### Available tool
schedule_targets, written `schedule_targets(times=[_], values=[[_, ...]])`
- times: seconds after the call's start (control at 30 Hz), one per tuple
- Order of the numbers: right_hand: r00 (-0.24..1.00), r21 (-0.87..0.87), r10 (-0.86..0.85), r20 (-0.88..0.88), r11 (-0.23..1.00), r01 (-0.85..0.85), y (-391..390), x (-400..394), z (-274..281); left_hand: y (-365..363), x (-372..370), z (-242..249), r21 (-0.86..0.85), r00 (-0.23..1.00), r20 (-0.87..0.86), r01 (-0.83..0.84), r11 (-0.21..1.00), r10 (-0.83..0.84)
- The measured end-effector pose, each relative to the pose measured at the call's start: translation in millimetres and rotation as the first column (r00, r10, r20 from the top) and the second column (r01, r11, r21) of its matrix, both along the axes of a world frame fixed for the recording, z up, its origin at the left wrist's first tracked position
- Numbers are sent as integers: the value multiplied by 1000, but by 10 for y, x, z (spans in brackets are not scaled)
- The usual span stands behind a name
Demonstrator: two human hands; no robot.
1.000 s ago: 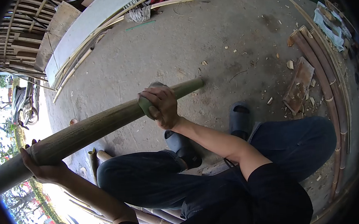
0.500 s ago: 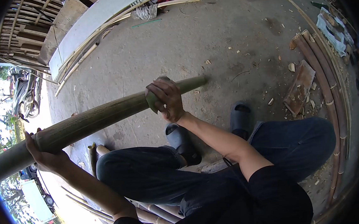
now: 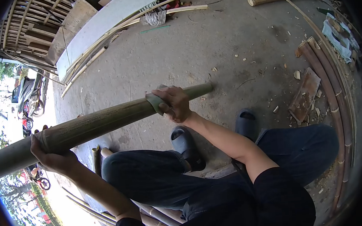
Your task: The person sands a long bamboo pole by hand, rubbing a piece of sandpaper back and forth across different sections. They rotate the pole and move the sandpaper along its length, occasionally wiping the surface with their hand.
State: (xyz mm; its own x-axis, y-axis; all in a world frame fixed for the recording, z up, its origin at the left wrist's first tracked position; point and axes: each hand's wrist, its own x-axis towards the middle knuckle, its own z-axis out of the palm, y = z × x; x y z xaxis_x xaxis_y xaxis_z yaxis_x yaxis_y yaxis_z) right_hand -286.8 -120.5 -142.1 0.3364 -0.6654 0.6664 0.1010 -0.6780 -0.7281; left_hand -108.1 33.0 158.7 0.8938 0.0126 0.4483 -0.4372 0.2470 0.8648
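A thick green bamboo pole (image 3: 102,123) slants across the view, from the left edge to its narrower end near the middle of the floor. Around its thick part, at the left, my left hand (image 3: 55,157) is wrapped from below, fingers curled over the far side. Farther along, my right hand (image 3: 173,104) presses a green cloth or pad (image 3: 155,103) round the pole. The fingers of my right hand are bent over this piece, and its exact material is hard to make out.
A dirty wooden block (image 3: 305,95) lies among chips at the right, beside long brown bamboo poles (image 3: 328,90). Two sandals (image 3: 184,142) are on the concrete floor (image 3: 144,61). Long strips and a white panel (image 3: 87,31) lie at the upper left. Parked motorbikes (image 3: 33,98) show outside.
The view has shifted slightly, so the floor and objects appear a little lower and to the right. Both hands still hold at the pole; the wrist of my right hand looks slightly turned.
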Motion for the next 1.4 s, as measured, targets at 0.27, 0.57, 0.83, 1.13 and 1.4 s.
schedule_targets(times=[0.27,0.57,0.83,1.13,1.4], values=[[979,110,-54,-199,991,77,-482,-620,-1458,-81,46,-76,-16,994,63,-87,996,88],[970,7,-126,-207,991,131,-265,-393,-1283,-88,66,-89,-10,990,43,-135,991,135],[974,112,-68,-217,989,94,-65,-186,-643,-102,167,-153,-38,990,12,-137,990,137],[901,112,-187,-392,962,249,-609,-628,-1915,69,213,-217,-5,989,16,-144,990,144],[933,-41,333,-141,939,-341,-183,-105,-198,46,175,-184,-20,991,14,-131,991,131]])
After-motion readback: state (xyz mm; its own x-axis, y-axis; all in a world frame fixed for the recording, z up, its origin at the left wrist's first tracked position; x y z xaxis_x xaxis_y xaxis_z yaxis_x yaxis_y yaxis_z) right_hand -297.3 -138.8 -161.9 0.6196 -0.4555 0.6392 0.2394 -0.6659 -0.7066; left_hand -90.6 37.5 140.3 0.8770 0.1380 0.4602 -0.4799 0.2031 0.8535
